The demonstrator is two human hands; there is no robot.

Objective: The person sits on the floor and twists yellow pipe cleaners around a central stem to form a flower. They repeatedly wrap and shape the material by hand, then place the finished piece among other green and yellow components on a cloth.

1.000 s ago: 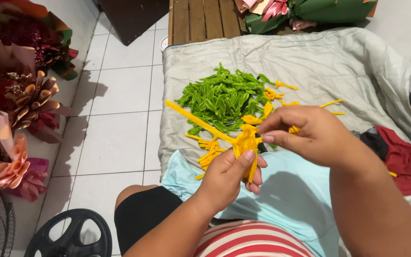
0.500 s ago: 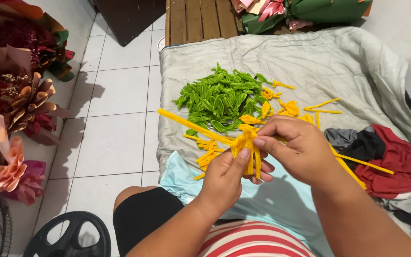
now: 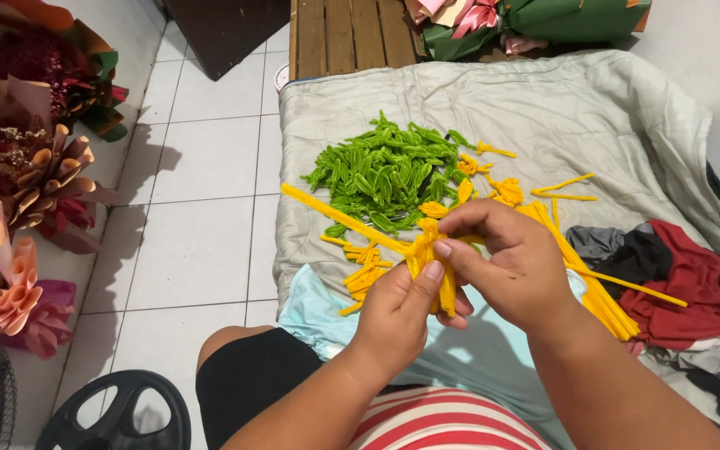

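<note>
My left hand [image 3: 397, 315] and my right hand [image 3: 506, 262] meet above my lap, both gripping one yellow pipe-cleaner piece [image 3: 422, 254]. Its folded loops sit between my fingers and a long straight stem [image 3: 335, 215] sticks out to the upper left. Just beyond my hands lies a pile of folded green pipe-cleaner leaves [image 3: 381, 173] on a grey blanket [image 3: 543, 108]. Small yellow folded pieces [image 3: 364, 271] lie under my left hand. A bundle of straight yellow pipe cleaners [image 3: 597, 287] runs along the right of my right wrist.
A light blue cloth [image 3: 318, 321] covers my lap. Red and grey clothes [image 3: 677, 275] lie at the right. Paper-wrapped bouquets [image 3: 35, 175] line the left wall over white floor tiles [image 3: 202, 242]. A wooden pallet [image 3: 352, 33], more wrapped flowers [image 3: 535, 21] and a black fan base [image 3: 118, 412] are nearby.
My right hand has slid left and down along the yellow piece, uncovering the bundle of straight yellow pipe cleaners. The left hand keeps its pinch.
</note>
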